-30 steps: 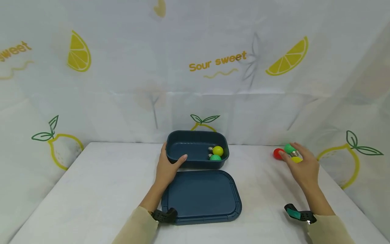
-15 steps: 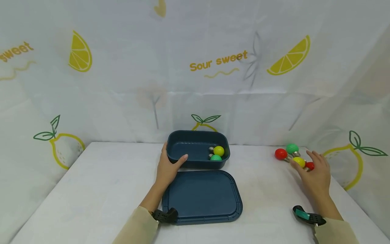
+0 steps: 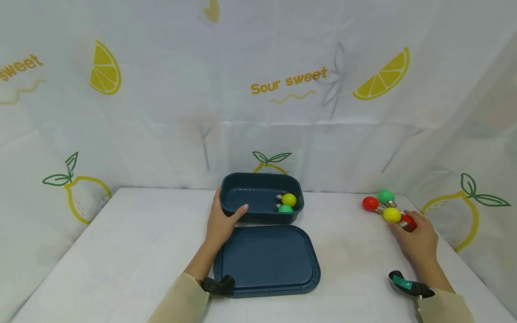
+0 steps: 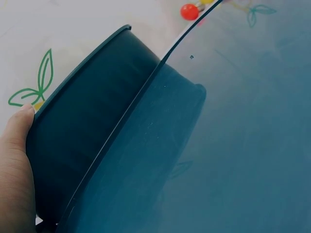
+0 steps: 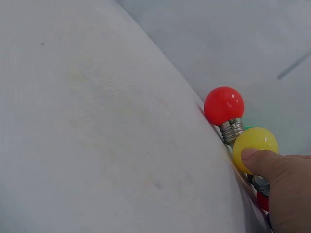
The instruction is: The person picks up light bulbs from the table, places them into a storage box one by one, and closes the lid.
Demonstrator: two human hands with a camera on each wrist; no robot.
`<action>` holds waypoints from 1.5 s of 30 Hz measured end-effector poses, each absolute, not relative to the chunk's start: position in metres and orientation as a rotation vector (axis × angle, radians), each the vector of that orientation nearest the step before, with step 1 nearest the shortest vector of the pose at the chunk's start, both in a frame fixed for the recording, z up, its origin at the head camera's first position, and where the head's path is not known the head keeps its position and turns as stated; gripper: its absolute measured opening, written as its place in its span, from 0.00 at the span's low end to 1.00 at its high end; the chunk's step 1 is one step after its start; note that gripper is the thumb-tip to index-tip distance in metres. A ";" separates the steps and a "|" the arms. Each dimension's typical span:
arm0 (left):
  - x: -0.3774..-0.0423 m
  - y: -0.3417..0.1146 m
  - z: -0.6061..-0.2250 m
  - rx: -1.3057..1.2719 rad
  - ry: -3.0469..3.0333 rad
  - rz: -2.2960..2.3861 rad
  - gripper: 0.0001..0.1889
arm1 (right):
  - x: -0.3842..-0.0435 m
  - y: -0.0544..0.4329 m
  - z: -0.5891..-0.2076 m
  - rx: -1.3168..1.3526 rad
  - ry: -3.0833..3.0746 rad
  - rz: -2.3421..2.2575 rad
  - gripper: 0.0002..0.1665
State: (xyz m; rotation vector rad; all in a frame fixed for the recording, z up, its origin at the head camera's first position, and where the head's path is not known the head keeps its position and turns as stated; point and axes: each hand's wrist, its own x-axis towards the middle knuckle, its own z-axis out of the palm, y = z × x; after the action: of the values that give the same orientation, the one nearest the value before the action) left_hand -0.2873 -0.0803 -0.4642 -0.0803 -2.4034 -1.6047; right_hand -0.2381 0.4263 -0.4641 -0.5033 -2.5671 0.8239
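Note:
My left hand (image 3: pixel 221 224) grips the left end of a dark blue plastic box (image 3: pixel 258 219), thumb over its front rim. Inside the box, at its right end, lie a yellow light bulb (image 3: pixel 289 199) and a green one (image 3: pixel 285 209). On the right, my right hand (image 3: pixel 422 240) holds a red light bulb (image 3: pixel 410 222) between thumb and fingers. Just beside the thumb is a yellow bulb (image 3: pixel 392 214), which the thumb overlaps in the right wrist view. A second red bulb (image 5: pixel 223 106) and a green bulb (image 3: pixel 385 196) lie close behind it.
The dark blue lid (image 3: pixel 266 258) lies flat on the white table (image 3: pixel 121 251), directly in front of the box. A white lemon-print cloth (image 3: pixel 169 152) stands along the table's back and sides. Each wrist wears a black strap (image 3: pixel 414 285).
My right hand has moved right and toward me, off the yellow bulb's far side, and has closed on the red bulb, which has shifted slightly nearer. My left hand and the box have stayed put.

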 end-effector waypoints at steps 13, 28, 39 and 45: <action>-0.288 -0.080 -0.462 -0.091 -2.390 -1.611 0.57 | -0.239 0.425 -0.463 -0.549 -2.546 0.829 0.39; -0.286 -0.080 -0.463 -0.077 -2.400 -1.614 0.58 | -0.237 0.395 -0.440 -0.311 -2.474 0.756 0.36; -0.289 -0.077 -0.460 -0.109 -2.403 -1.603 0.57 | -0.243 0.343 -0.418 -0.055 -2.321 0.739 0.34; -0.287 -0.080 -0.463 -0.075 -2.401 -1.630 0.57 | -0.254 0.311 -0.398 0.126 -2.260 0.753 0.34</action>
State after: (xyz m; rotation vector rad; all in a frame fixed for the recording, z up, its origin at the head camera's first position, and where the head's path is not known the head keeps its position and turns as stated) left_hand -0.2867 -0.0797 -0.4629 -0.0752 -2.4009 -1.6304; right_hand -0.2535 0.3112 -0.3980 0.1262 -2.2603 0.7528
